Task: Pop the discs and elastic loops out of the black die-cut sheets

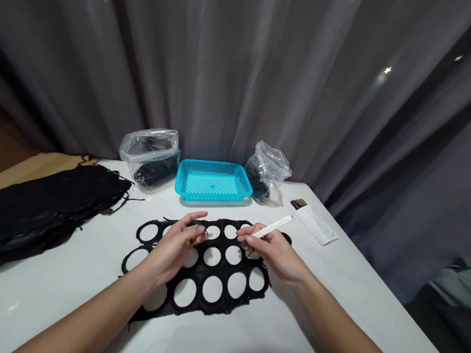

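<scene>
Head: white tool (274, 226) in right grip (275, 253), above black holed sheet (223, 270).

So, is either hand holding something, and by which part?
The right hand grips the white pen-like tool near its blue end. Whether the left hand holds anything cannot be told.

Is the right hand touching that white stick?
Touching. The head view shows the right hand gripping the white stick between thumb and fingers, with one end poking out past them.
</scene>
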`<state>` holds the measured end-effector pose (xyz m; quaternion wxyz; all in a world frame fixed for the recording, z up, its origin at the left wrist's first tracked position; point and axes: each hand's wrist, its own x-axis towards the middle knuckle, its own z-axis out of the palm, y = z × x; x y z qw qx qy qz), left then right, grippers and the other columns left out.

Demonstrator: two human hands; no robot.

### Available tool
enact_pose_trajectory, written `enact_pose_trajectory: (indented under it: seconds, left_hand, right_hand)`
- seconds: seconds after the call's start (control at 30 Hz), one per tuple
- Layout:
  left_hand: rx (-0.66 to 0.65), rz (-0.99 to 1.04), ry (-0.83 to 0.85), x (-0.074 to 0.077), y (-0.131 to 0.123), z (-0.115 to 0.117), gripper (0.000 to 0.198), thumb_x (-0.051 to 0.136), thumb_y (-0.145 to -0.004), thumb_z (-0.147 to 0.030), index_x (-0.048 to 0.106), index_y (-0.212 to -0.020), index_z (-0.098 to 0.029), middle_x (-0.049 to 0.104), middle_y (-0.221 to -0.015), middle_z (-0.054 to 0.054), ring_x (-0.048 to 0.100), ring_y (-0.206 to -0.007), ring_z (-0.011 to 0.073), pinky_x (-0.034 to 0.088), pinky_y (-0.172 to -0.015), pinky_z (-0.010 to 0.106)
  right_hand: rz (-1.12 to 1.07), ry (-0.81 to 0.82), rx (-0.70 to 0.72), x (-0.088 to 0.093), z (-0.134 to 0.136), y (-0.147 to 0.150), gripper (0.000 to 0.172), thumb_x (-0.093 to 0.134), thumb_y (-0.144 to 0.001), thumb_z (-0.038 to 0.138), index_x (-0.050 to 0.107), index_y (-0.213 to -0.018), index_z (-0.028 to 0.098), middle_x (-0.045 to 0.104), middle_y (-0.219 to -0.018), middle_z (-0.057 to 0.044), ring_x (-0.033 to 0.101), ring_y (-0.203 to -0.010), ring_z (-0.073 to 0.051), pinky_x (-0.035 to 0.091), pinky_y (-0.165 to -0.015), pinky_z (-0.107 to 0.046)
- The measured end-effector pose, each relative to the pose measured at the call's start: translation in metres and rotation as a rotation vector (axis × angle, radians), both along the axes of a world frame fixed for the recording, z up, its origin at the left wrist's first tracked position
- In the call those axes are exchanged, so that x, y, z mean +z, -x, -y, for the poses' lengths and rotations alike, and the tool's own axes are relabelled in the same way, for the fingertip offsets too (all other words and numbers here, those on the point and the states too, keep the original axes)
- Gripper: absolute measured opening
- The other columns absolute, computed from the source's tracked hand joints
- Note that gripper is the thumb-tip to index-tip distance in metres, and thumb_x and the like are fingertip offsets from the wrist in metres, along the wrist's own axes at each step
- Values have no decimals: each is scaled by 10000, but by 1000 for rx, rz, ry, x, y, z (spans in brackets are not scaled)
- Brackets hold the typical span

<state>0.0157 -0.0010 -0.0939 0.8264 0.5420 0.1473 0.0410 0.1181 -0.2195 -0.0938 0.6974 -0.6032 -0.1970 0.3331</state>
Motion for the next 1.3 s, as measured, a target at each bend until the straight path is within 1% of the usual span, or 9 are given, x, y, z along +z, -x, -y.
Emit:
enact_pose_trajectory:
  seconds: [0.27, 0.37, 0.5, 0.63, 0.7, 0.83, 0.93, 1.07, 1.3]
  left_hand:
    - [-253, 21, 91, -12, 1, 30, 565, 620, -885, -647, 643, -1200, -178, 656, -998, 86, 591, -895, 202, 460, -800, 325]
    - [-345, 132, 180, -17, 3, 35, 606, 567, -870, -722, 677, -1097, -171, 606, -972, 61, 538, -864, 163, 442, -853, 308]
    - [-354, 161, 226, -21, 7, 28, 567, 807, -819, -424, 588, -1295, -206, 609, -1027, 56, 555, -890, 150, 413, -885, 297]
    - [-242, 52, 199, -17, 11, 15, 542, 794, -829, -263, 582, -1318, -169, 585, -741, 3, 589, -824, 149, 418, -850, 275]
    - [-107, 4, 130, -14, 11, 5, 482, 720, -885, -319, 590, -1319, -155, 542, -635, -19, 588, -736, 146, 437, -787, 265]
    - [-10, -1, -531, -20, 4, -11, 410, 539, -973, -408, 615, -1318, -199, 728, -1021, 86, 619, -698, 161, 471, -729, 303]
    - [-161, 106, -1100, -38, -3, -7, 359, 516, -962, -285, 657, -1290, -262, 596, -1390, 68, 639, -1069, 261, 436, -937, 411]
    - [-403, 166, -1821, -61, -7, 12, 469, 529, -967, -226, 538, -1435, -242, 462, -1513, 112, 659, -1027, 296, 417, -911, 478]
    - [-414, 176, -2100, -69, -6, 14, 516, 541, -989, -393, 459, -1493, -316, 508, -1478, 101, 643, -873, 262, 370, -868, 456]
  right_hand:
    - [-219, -178, 366, 27, -29, 24, 315, 820, -753, 382, 594, -747, 162, 687, -989, -72, 642, -857, -153, 525, -790, -288]
    - [-239, -192, 333, 25, -33, 20, 310, 816, -761, 364, 584, -775, 159, 687, -966, -64, 644, -787, -132, 514, -733, -258]
    - [-259, -184, 250, 17, -28, 11, 316, 819, -759, 364, 578, -794, 162, 689, -925, -56, 657, -737, -142, 520, -734, -285]
    - [-174, -147, 129, -3, -25, -4, 321, 808, -769, 386, 567, -785, 175, 684, -1064, -68, 660, -908, -177, 519, -863, -337]
    - [-14, -70, -42, -19, -25, -17, 323, 793, -782, 408, 568, -769, 177, 686, -944, -51, 637, -860, -163, 506, -815, -306]
    - [237, 95, -164, -49, -29, -39, 297, 731, -825, 430, 577, -798, 178, 650, -714, -23, 601, -684, -159, 468, -696, -298]
    - [361, 183, -37, -64, -30, -46, 216, 679, -849, 377, 600, -826, 178, 687, -811, -51, 630, -748, -185, 475, -726, -321]
    - [585, 265, 13, -74, -26, -49, 161, 643, -862, 284, 599, -743, 184, 670, -967, -63, 628, -893, -201, 464, -789, -326]
    - [651, 248, 22, -79, -26, -50, 160, 646, -875, 223, 601, -726, 190, 648, -970, -53, 618, -924, -194, 457, -822, -329]
